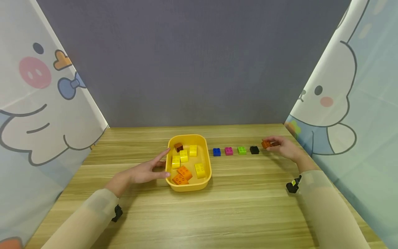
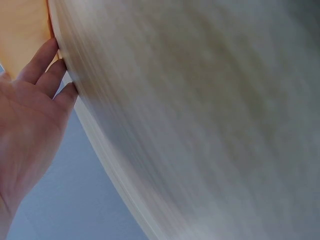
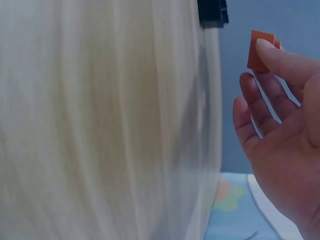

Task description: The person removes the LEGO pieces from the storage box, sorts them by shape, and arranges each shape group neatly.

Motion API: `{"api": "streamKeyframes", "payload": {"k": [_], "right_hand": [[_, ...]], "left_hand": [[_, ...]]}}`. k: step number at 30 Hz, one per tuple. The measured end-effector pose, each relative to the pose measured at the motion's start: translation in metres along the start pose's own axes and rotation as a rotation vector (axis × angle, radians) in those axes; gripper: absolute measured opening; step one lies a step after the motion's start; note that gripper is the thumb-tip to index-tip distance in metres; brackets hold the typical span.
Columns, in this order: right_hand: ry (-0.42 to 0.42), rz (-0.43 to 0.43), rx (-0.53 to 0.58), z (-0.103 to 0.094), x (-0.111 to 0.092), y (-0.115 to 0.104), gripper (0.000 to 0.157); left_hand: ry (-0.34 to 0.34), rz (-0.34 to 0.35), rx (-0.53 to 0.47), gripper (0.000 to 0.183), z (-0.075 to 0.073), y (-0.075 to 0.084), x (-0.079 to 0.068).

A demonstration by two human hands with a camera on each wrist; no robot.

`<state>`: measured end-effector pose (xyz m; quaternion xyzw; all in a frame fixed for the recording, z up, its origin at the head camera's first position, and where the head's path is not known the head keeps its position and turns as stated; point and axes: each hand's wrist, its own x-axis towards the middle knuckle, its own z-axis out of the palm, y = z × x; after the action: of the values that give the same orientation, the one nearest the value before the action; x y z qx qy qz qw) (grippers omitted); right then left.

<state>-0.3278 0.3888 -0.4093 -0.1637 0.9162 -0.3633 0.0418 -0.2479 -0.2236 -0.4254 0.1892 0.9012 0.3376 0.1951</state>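
My right hand (image 1: 284,148) pinches a brown-orange toy brick (image 1: 266,144) between thumb and fingers. In the right wrist view this brick (image 3: 260,50) is held raised above the wooden surface, just past the black brick (image 3: 212,12). On the left, my left hand (image 1: 146,172) has its thumb and fingers spread against the near left side of a yellow tub (image 1: 189,188). The left wrist view shows those fingers (image 2: 50,77) fairly straight beside the tub's wall. Inside the tub lie several yellow bricks (image 1: 200,170), two orange bricks (image 1: 184,172) and a brown brick (image 1: 178,147).
A row runs rightward from the tub: a blue brick (image 1: 216,152), a pink brick (image 1: 228,151), a green brick (image 1: 242,150) and a black brick (image 1: 254,150). Behind the wooden table (image 1: 199,218) stands a grey panel (image 1: 192,62); printed cloths (image 1: 329,86) hang at both sides.
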Motion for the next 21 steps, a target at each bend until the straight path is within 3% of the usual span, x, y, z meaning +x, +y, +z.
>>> {"api": "streamKeyframes", "payload": {"k": [13,21], "right_hand": [[-0.055,0.083,-0.021,-0.003,0.002,0.02,0.052],[-0.08,0.071,-0.076,0.0,0.005,0.019,0.051]], "left_hand": [[-0.002,0.007,-0.003,0.105,0.001,-0.002,0.0],[-0.003,0.013,-0.001,0.105,0.001,-0.002,0.001]]}}
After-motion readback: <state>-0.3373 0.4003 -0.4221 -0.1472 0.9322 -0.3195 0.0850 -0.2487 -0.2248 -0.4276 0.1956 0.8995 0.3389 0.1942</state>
